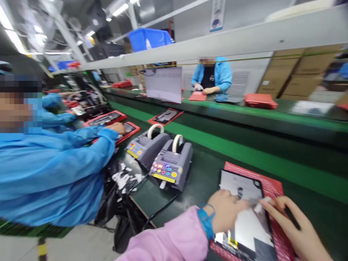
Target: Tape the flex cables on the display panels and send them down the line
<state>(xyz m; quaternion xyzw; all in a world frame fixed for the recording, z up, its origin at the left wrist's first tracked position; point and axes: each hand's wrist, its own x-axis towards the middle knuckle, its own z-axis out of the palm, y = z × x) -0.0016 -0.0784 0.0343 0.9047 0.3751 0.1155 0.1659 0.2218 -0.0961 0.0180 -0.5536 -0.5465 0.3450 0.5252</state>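
Note:
A flat dark panel (244,214) with a pale grey middle lies on a red padded tray (272,188) at the near right of the bench. My left hand (225,210), in a pink sleeve with a blue wrist strap, rests on the panel with its fingers pinched together near a small whitish strip (258,206); the motion blur hides what it grips. My right hand (293,224) lies over the tray's right side, holding a thin black tool (292,216) between its fingers.
Two grey tape dispensers (171,165) (146,145) stand left of the tray. A co-worker in blue (54,170) sits close on the left, a hand on another red tray. A green conveyor belt (244,152) runs behind. Across it sits another person in blue (214,76).

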